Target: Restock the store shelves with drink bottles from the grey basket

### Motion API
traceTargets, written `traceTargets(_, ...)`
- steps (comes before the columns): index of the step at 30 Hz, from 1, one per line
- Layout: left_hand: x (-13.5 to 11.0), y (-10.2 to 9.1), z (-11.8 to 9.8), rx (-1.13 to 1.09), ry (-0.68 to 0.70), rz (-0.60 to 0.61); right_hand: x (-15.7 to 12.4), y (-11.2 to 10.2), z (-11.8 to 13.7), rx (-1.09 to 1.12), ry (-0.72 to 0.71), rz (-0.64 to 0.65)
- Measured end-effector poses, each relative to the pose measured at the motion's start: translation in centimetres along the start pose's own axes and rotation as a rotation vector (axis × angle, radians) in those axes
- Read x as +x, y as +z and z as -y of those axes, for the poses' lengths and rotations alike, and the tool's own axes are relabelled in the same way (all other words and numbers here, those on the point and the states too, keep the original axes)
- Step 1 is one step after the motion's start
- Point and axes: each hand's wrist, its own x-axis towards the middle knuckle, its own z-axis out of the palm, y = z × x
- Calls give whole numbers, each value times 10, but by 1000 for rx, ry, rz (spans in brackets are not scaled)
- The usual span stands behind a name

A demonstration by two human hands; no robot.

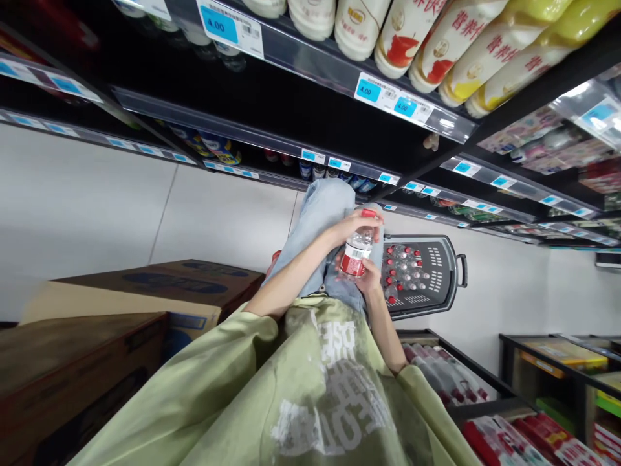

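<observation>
- The left hand (356, 225) is gripping the red cap (369, 212) of a small clear plastic water bottle (356, 254).
- The right hand (369, 277) is holding its bottom, just beside a grey plastic basket (439, 259).

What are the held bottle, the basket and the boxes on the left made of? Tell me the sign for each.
Bottle, gripped by the left hand and right hand: probably clear glossy plastic, see-through above its red label.
Basket: dark grey moulded plastic by the look, matte, with slotted holes in its wall.
Boxes: brown cardboard, dull, with blue print and folded edges.
</observation>
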Motion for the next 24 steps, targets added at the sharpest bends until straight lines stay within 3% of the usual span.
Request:
traceTargets(4,-1,5,1,72,-12,-149,8,13,-3,106,67,-117)
traceTargets(7,3,5,4,135,-19,-174,16,16,0,245,151,-161)
traceTargets(19,5,-2,5,176,-97,-215,17,21,6,427,156,-118)
traceTargets(24,1,-8,8,174,-82,-239,17,22,7,384,150,-114)
